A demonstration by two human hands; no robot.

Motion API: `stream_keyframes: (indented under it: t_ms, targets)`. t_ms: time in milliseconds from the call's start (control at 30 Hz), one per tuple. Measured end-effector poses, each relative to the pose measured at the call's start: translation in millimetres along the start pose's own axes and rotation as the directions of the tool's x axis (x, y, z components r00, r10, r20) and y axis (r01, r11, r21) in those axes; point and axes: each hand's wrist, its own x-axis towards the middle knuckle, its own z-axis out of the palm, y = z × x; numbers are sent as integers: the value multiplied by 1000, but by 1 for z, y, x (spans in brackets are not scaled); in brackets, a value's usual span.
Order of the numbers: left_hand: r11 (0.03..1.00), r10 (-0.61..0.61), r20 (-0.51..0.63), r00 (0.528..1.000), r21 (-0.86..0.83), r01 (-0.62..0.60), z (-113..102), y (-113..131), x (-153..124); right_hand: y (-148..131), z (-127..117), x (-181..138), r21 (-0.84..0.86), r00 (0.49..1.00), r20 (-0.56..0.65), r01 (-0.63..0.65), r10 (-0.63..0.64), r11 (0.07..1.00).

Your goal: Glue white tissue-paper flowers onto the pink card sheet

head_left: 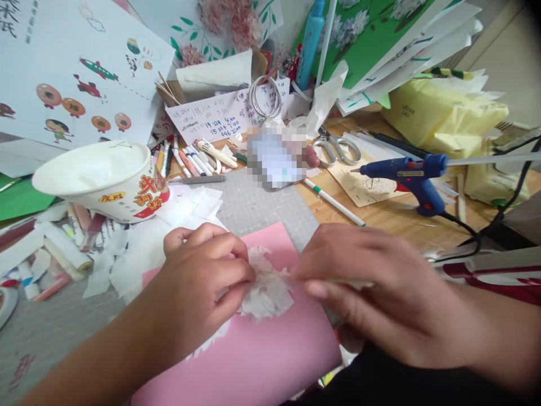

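Observation:
A crumpled piece of white tissue paper [267,287] lies on a pink sheet [262,355] near the front of the desk. My left hand [203,276] is closed, its fingertips pinching the left side of the tissue. My right hand [372,287] is closed too, its fingers pressed together at the tissue's right edge, and a thin pale strip or stick runs under them; motion blurs it. Both hands rest over the pink sheet, almost touching each other.
A tipped paper bowl [101,180] lies at the left among white paper scraps [190,206]. A blue glue gun [406,175] with its black cord stands at the right. Scissors [338,148], several pens [190,160] and stacked papers crowd the back.

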Motion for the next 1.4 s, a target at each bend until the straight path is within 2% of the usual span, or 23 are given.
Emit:
stream_keyframes:
  t_ms: [100, 200, 233, 300, 367, 400, 567, 667, 833, 900, 1000, 1133, 1167, 1233, 1300, 1400]
  targets:
    - [999, 6, -2, 1000, -33, -6, -7, -16, -2, -1, -9, -2, 108, 966, -196, -151, 170, 983]
    - [999, -45, 21, 999, -1, 45, -24, -60, -6, -1, -15, -4, 159, 897, -325, -261, 300, 952]
    - [984, -171, 32, 985, 60, 169, -31, -77, -7, 1, -15, -5, 177, 881, -342, -281, 327, 943]
    - [888, -423, -35, 905, 183, 422, -44, -106, -11, 5, -15, -8, 202, 868, -356, -291, 347, 935]
    - [836, -503, -42, 863, 228, 498, -53, -120, -14, 11, -14, -14, 198, 873, -356, -277, 333, 940]
    - [829, -515, -26, 856, 236, 506, -56, -122, -15, 14, -13, -17, 183, 878, -357, -268, 318, 946]
    - [862, -486, 74, 871, 203, 464, -50, -101, -10, 24, -13, -33, 91, 895, -312, -304, 318, 948]
    - [873, -474, 66, 878, 164, 459, -41, -91, -3, 24, -15, -39, 88, 901, -285, -316, 328, 945]
    - [905, -425, 32, 905, 53, 423, -35, -90, 1, 21, -15, -38, 64, 912, -274, -300, 306, 952]
    - [907, -420, -18, 907, -2, 420, -38, -90, 0, 22, -14, -36, 47, 916, -282, -285, 287, 957]
    - [901, -432, -150, 889, -111, 419, -41, -88, -3, 23, -12, -33, 41, 916, -301, -267, 266, 963]
    - [908, -405, -353, 844, -267, 324, -24, -72, 4, 20, -12, -26, 88, 898, -345, -259, 273, 962]
    - [912, -386, -374, 843, -289, 290, -17, -64, 8, 18, -13, -24, 109, 894, -341, -271, 292, 956]
    - [933, -311, -371, 875, -294, 207, -5, -46, 17, 15, -15, -20, 145, 892, -309, -299, 330, 943]
    - [962, -186, -357, 915, -256, 96, 5, -28, 24, 13, -16, -16, 172, 896, -280, -307, 346, 936]
    - [984, -28, -351, 936, -174, -35, 11, -12, 30, 14, -16, -14, 202, 900, -261, -303, 350, 931]
